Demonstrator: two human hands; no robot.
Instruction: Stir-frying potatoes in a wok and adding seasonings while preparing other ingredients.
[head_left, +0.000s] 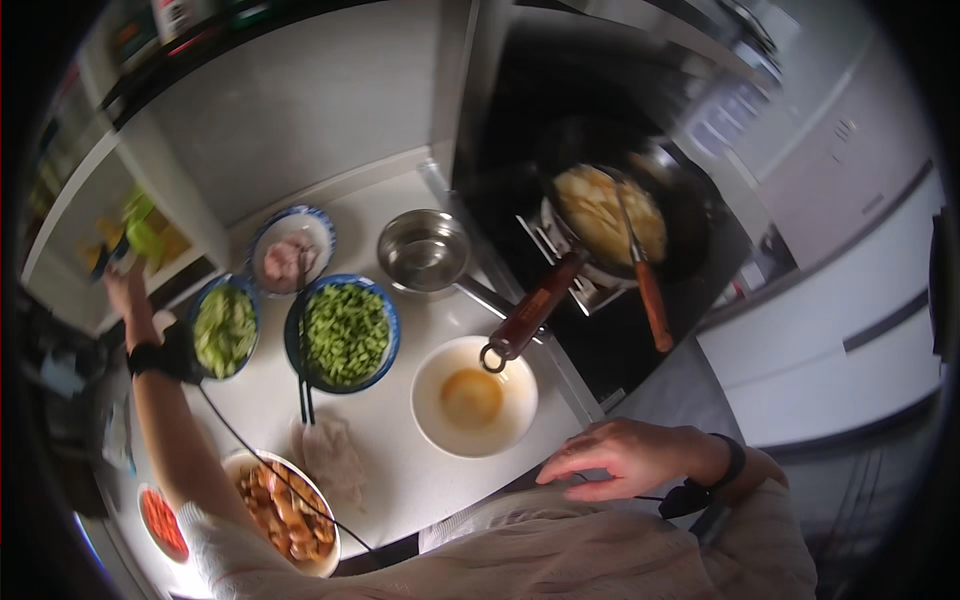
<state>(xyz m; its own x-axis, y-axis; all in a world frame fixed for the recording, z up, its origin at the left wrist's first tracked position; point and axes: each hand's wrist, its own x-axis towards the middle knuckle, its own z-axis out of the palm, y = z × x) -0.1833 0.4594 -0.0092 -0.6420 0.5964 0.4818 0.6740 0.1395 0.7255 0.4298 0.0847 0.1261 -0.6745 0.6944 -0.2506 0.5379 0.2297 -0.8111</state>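
Observation:
My left hand (126, 289) reaches to a white shelf cubby at the left. Its fingers are by a green item (142, 225) and a small dark blue thing (105, 259); blur hides whether it grips either. My right hand (615, 457) hovers in front of my body near the counter's front edge, holding nothing, fingers apart. Beyond it, a wok (686, 217) on the stove holds pale yellow food (604, 214). A spatula with a wooden handle (651, 307) rests in the wok. The wok's own handle (536, 311) juts over a white bowl (474, 427) with some orange-yellow liquid.
Chopped greens fill a blue-rimmed bowl (394, 341), with black chopsticks (304, 375) across it. Nearby are a bowl of sliced green vegetable (225, 330), raw pink meat (287, 262), a steel saucepan (424, 251), a crumpled cloth (334, 457), brown food pieces (285, 517) and orange shreds (161, 521).

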